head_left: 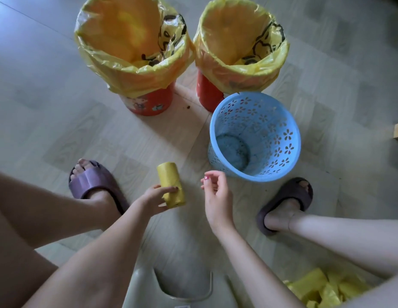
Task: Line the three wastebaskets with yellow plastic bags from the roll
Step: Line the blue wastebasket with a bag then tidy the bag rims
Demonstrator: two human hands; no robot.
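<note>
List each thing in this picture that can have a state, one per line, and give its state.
left red wastebasket: upright, lined with a yellow bag
right red wastebasket: upright, lined with a yellow bag
blue wastebasket: upright, unlined, empty
roll of yellow bags: rolled up, held
left hand: grips the roll
right hand: fingers loosely curled, holds nothing
loose yellow bags: crumpled on the floor
</note>
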